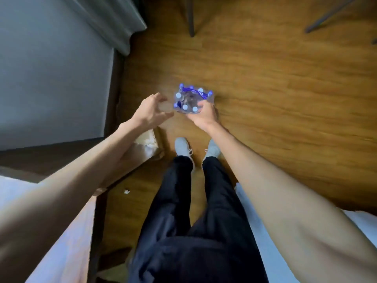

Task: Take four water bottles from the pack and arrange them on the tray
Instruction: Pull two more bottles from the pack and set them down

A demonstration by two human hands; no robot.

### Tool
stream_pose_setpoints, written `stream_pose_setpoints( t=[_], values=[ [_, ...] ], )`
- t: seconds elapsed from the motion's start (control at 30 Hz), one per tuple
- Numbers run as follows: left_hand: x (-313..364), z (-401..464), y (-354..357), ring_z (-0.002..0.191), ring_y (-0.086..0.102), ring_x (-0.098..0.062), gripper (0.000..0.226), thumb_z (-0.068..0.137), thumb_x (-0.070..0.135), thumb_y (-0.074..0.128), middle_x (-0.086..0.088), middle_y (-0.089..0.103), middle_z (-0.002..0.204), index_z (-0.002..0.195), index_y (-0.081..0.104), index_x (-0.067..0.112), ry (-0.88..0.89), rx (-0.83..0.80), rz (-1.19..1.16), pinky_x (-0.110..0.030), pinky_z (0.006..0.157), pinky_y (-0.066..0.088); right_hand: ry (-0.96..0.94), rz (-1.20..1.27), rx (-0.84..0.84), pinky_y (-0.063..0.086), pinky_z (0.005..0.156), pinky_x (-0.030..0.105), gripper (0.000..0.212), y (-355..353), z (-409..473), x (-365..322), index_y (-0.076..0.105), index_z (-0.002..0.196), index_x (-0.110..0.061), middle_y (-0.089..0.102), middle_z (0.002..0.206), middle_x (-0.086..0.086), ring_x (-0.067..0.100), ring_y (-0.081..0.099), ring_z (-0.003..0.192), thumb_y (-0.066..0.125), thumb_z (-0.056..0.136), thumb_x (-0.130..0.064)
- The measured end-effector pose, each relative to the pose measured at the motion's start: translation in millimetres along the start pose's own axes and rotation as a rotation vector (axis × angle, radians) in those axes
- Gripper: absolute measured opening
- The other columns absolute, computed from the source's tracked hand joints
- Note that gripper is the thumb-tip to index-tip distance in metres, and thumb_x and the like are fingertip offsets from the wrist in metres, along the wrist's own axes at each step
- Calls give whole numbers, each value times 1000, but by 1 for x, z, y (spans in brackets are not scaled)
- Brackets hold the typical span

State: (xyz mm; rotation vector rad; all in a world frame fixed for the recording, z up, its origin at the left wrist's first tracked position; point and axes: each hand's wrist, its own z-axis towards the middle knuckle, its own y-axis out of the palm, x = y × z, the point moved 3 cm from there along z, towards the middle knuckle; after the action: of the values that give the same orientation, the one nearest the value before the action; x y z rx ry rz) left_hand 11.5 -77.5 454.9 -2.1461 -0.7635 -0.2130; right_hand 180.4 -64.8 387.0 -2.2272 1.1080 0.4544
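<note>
A shrink-wrapped pack of water bottles with pale caps and torn blue plastic stands on the wooden floor in front of my feet. My right hand grips the pack's near right side, fingers curled over the wrap beside a bottle cap. My left hand hovers just left of the pack with fingers spread and holds nothing. No tray is in view.
A grey wall and curtain fill the upper left. A cardboard box sits by my left foot. Dark chair legs stand at the top, and a second leg at the top right. White bedding lies at the right edge.
</note>
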Motion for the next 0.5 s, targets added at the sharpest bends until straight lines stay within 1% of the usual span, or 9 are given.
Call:
stream_pose_setpoints(
  t=[0.1, 0.17, 0.27, 0.4, 0.5],
  values=[
    [-15, 79, 37, 125, 54, -31, 56, 86, 24, 70, -17, 57, 137, 136, 54, 4, -60, -72, 23, -33, 100, 43, 80, -30, -32, 49, 95, 32, 65, 21, 78, 29, 57, 132, -12, 62, 132, 8, 27, 60, 121, 81, 75, -31],
    [-31, 130, 67, 124, 55, -31, 55, 86, 26, 71, -15, 59, 137, 134, 56, 4, -91, -123, 34, -34, 99, 44, 121, -37, -37, 49, 95, 32, 66, 36, 126, 52, 56, 133, -13, 61, 134, 7, 26, 59, 122, 81, 75, -34],
    [-57, 206, 118, 121, 57, -32, 52, 86, 26, 70, -14, 61, 133, 132, 57, 7, -110, -179, 74, -34, 97, 46, 139, -86, -58, 48, 93, 31, 63, 61, 198, 86, 56, 130, -11, 62, 132, 9, 27, 59, 121, 81, 77, -33],
    [-99, 291, 194, 117, 59, -34, 45, 85, 21, 69, -17, 64, 128, 126, 60, 5, -76, -243, 119, -34, 93, 46, 157, -143, -57, 48, 87, 28, 61, 103, 292, 132, 60, 125, -11, 66, 127, 9, 26, 63, 117, 84, 74, -35],
    [-132, 338, 242, 119, 57, -35, 49, 84, 20, 70, -18, 62, 129, 128, 59, 2, -85, -260, 125, -33, 92, 43, 134, -221, -41, 47, 90, 29, 63, 131, 350, 159, 56, 130, -11, 62, 133, 10, 27, 60, 122, 81, 77, -35]
  ],
)
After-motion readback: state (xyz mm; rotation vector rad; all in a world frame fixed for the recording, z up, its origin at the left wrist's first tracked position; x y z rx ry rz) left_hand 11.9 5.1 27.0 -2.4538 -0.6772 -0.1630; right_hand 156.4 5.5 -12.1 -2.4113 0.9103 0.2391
